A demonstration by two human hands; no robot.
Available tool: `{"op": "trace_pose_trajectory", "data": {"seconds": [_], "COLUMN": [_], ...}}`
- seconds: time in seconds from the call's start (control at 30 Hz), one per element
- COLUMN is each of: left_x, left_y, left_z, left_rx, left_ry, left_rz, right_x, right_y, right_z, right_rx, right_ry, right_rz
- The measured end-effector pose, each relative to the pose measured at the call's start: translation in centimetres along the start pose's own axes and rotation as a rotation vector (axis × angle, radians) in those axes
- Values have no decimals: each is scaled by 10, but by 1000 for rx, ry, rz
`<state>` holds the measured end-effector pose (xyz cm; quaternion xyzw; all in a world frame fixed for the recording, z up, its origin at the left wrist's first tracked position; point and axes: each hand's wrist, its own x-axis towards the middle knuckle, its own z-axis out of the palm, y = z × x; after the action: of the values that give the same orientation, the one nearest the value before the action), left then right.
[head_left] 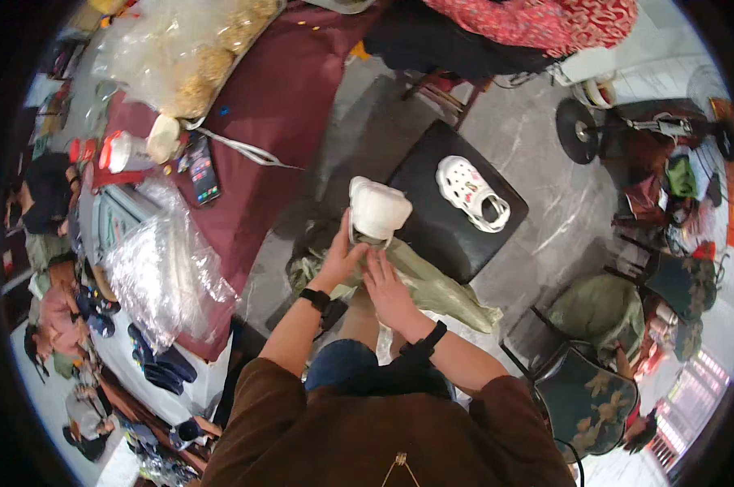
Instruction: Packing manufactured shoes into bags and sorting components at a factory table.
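My left hand (344,253) gripping a white clog (376,209), its long axis pointing away from me, my right hand (389,286) open on the pale green bag (440,284), second clog (472,193) on black stool (432,235)

White clog (377,209) upright on toe at black stool's near edge; clear plastic bag (432,284) crumpled beneath.

The white clog (376,209) in the hands looks like matt, smooth moulded foam plastic, as does the perforated white clog (472,192) on the stool (432,235), whose black seat has a dull leathery sheen. The bag (432,286) beneath is thin, glossy pale-green plastic film. A matt maroon cloth (277,105) covers the counter, with crinkly clear plastic wrap (165,272) on it.
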<state>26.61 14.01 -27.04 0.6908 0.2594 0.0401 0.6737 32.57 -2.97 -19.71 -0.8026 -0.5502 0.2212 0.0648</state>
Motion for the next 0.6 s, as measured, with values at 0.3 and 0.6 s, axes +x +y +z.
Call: {"op": "trace_pose_trajectory", "data": {"seconds": [0.3, 0.6], "left_x": [15, 2], "left_y": [21, -14], "left_z": [-1, 5], "left_rx": [435, 163], "left_ry": [-209, -209], "left_rz": [-18, -200], "right_x": [-5, -34], "right_y": [208, 338], "right_z": [-14, 57], "right_rx": [551, 1264], "right_ry": [738, 371], "right_rz": [863, 1531]}}
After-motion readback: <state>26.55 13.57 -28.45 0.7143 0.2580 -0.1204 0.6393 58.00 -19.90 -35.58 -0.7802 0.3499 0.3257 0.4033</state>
